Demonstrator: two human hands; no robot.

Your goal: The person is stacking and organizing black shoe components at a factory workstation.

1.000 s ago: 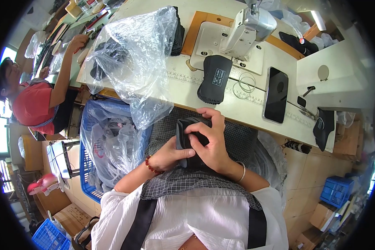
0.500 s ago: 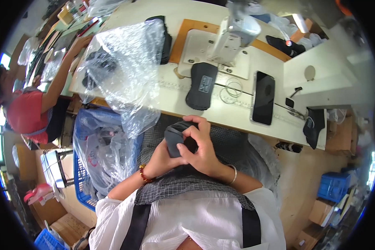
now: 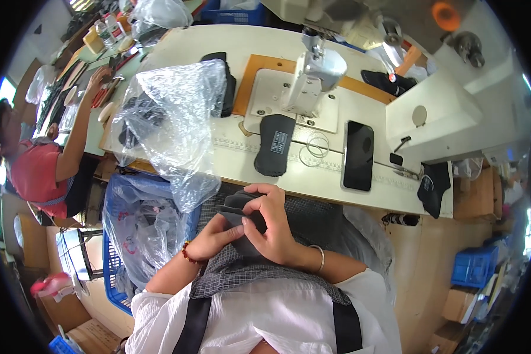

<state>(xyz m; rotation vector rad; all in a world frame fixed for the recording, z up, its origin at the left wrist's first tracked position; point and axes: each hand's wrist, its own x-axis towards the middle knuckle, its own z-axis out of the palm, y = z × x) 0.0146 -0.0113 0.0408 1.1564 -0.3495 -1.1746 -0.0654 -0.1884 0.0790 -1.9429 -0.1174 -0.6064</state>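
In front of my lap I hold a dark grey, soft, padded-looking fabric piece [image 3: 237, 200] between both hands; its exact kind does not show. My left hand [image 3: 209, 241] grips its lower left side, thumb laid along the near edge. With curled fingers and thumb, my right hand [image 3: 272, 229] holds the right side, and part of the piece is hidden behind those fingers. A similar dark pad [image 3: 275, 144] with a pale printed patch lies beyond my hands on the sewing table [image 3: 242, 162].
A sewing machine [image 3: 315, 76] stands behind the pad. To its right lie a thin coiled ring [image 3: 314, 148], a phone [image 3: 358, 156] and a black piece [image 3: 433, 189]. Clear plastic [image 3: 183, 112] drapes over the table's left edge, above a blue basket [image 3: 115, 259]. A co-worker [image 3: 41, 168] reaches across at far left.
The head view has shifted, so the table sits lower in it. The fabric piece, curled into a loop before, is now folded flatter between my hands. The co-worker's arm has moved.
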